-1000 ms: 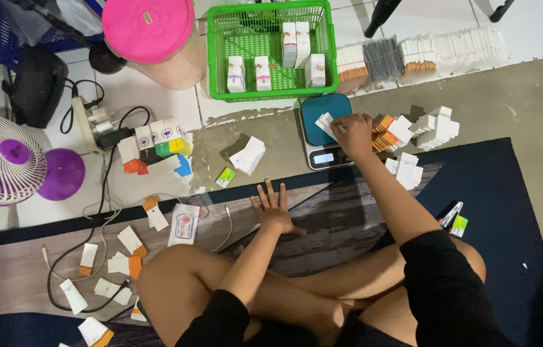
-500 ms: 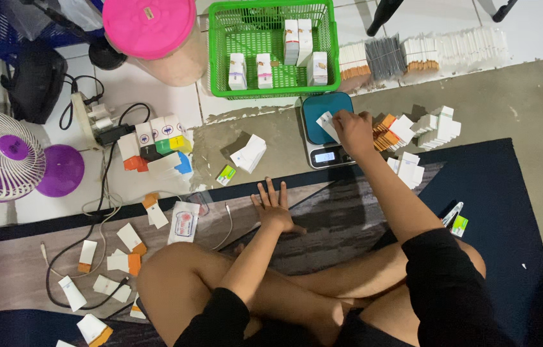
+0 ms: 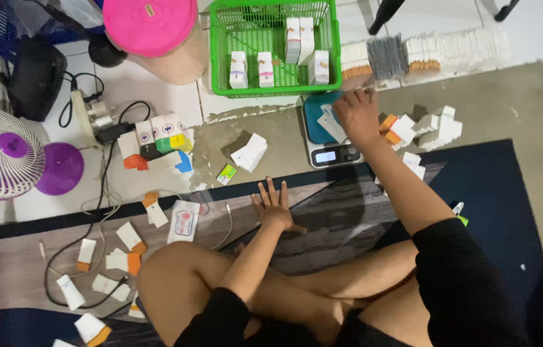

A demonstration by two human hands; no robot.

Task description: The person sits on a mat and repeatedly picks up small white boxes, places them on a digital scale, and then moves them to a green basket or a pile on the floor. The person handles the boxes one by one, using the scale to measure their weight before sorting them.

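I sit cross-legged on a dark patterned mat (image 3: 335,218). My left hand (image 3: 272,204) lies flat on the mat with fingers spread and nothing in it. My right hand (image 3: 356,114) reaches forward over a small digital scale (image 3: 324,132) with a teal platform, its fingers on a small white box (image 3: 332,123) lying on the platform. Just right of that hand is a heap of small white and orange boxes (image 3: 422,128).
A green basket (image 3: 274,46) holding several white boxes stands beyond the scale. A pink-lidded jar (image 3: 156,35), a purple fan (image 3: 1,154), a power strip with cables (image 3: 95,119), stacked colourful boxes (image 3: 156,144) and scattered flat cartons (image 3: 114,257) lie left. Rows of flat cartons (image 3: 425,51) line the back.
My right hand has shifted slightly on the scale, staying on the white box. My left hand has stayed flat on the mat.
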